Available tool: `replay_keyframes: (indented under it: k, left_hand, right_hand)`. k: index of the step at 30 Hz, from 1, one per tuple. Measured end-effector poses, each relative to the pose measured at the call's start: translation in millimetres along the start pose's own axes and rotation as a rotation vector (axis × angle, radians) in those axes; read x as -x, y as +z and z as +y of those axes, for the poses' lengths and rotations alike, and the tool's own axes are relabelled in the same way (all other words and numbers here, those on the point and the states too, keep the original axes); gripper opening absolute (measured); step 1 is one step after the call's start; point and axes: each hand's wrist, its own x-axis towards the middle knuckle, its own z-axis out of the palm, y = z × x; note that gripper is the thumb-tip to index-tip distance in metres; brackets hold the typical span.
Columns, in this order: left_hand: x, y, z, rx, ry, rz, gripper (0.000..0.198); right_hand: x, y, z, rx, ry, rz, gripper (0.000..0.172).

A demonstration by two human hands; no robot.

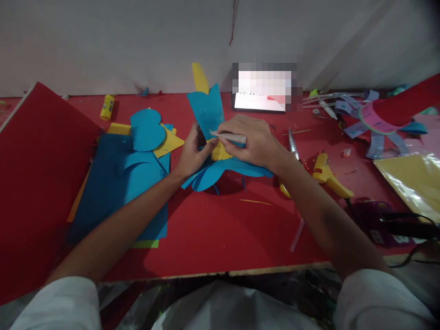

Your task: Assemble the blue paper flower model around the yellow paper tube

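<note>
A blue and yellow paper flower [208, 110] is in front of me, its blue petals spread low over the red table [202, 233]. One upright blue petal has a yellow strip [200, 78] behind its top. My left hand [194, 153] grips the flower at its left side, thumb close to the yellow centre [222, 152]. In my right hand [254, 137] is a white pen [230, 136], its tip at the base of the upright petal. Whether the tip touches the paper I cannot tell.
Blue paper sheets [103, 183] and a blue heart cutout [147, 129] lie left, near a glue stick [107, 107]. Scissors [293, 144], a yellow glue gun [323, 169] and a plastic-wrapped yellow pack [409, 178] are right. A phone [261, 101] leans at the back.
</note>
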Motion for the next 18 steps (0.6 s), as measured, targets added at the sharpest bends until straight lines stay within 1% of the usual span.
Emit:
replay_keyframes:
  k: [3, 7, 11, 18]
  left_hand:
    - [-0.8, 0.7, 1.7, 0.006, 0.008, -0.008, 0.064]
    - [-0.2, 0.4, 2.1, 0.023, 0.001, -0.006, 0.061]
    - [1.1, -1.5, -0.3, 0.013, -0.017, -0.044, 0.064]
    - [1.9, -0.5, -0.6, -0.027, -0.025, -0.007, 0.064]
  right_hand:
    - [0.2, 1.2, 1.2, -0.006, -0.011, 0.002, 0.019]
    - [0.7, 1.7, 2.7, -0.006, -0.011, 0.041, 0.017]
    - [1.0, 1.3, 2.8, -0.005, -0.001, 0.026, 0.015]
    - [0.7, 2.4, 3.5, -0.033, -0.012, 0.047, 0.016]
